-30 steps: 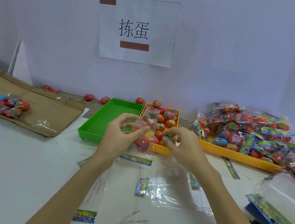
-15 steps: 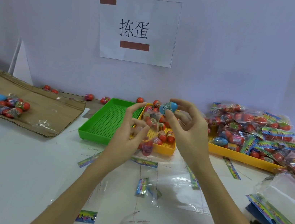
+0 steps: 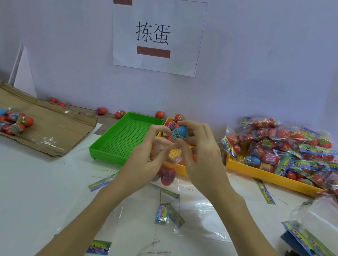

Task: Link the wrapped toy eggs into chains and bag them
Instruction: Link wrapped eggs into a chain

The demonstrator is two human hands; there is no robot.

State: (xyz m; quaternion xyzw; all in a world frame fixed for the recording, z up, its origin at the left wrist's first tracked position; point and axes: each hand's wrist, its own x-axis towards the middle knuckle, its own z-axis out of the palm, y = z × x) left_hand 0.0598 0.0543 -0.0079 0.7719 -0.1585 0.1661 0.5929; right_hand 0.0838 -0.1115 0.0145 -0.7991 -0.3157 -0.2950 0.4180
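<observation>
My right hand (image 3: 200,160) pinches a blue wrapped toy egg (image 3: 180,132) at its fingertips, raised above the small yellow tray (image 3: 174,153). My left hand (image 3: 145,157) is close beside it, fingers curled on the wrapper of a chain of wrapped eggs. A red egg (image 3: 167,175) of that chain hangs below between my two hands. Several more red eggs lie in the small yellow tray, mostly hidden behind my hands.
An empty green tray (image 3: 126,137) stands left of the yellow one. A large yellow tray (image 3: 265,174) heaped with bagged eggs is at right. Loose eggs lie on cardboard (image 3: 40,125) at left. Clear bags (image 3: 199,214) and printed bag stacks (image 3: 315,252) lie on the white table.
My right hand picked the blue egg out of the small yellow tray, lifted it and brought it towards my left hand. The left hand rose slightly with the chain.
</observation>
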